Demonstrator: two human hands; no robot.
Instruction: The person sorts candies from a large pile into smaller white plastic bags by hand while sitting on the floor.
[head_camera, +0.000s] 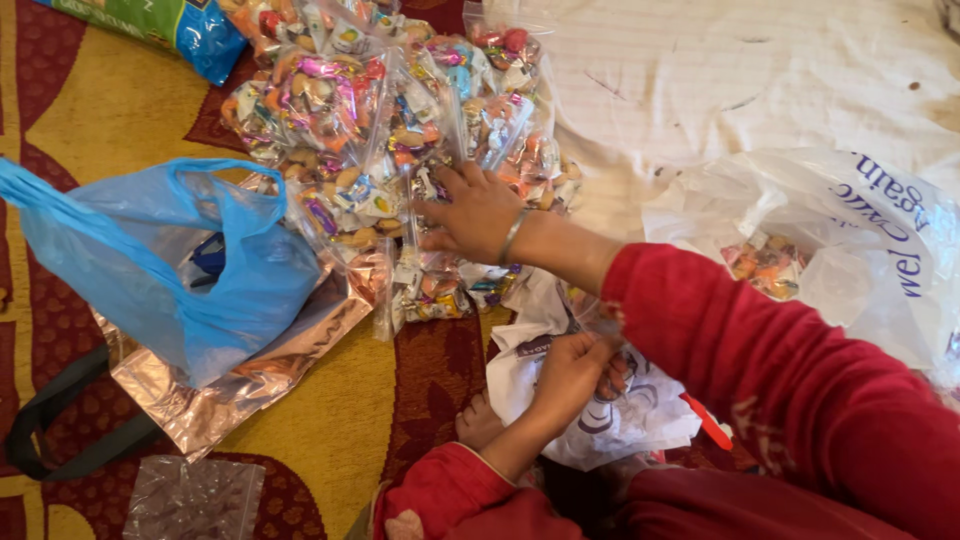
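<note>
Now: hands on the sweet packets

Clear packets of wrapped sweets lie heaped on the carpet toward its far edge. Right hand, fingers spread flat, presses one packet. Left hand pinches a white plastic bag near the body. Blue bag and foil pouch lie left.

Home floor: patterned carpet, white bedsheet.

Candy packets heaped behind the plastic bag — it lies on a foil sheet, left of the printed bag.
</note>
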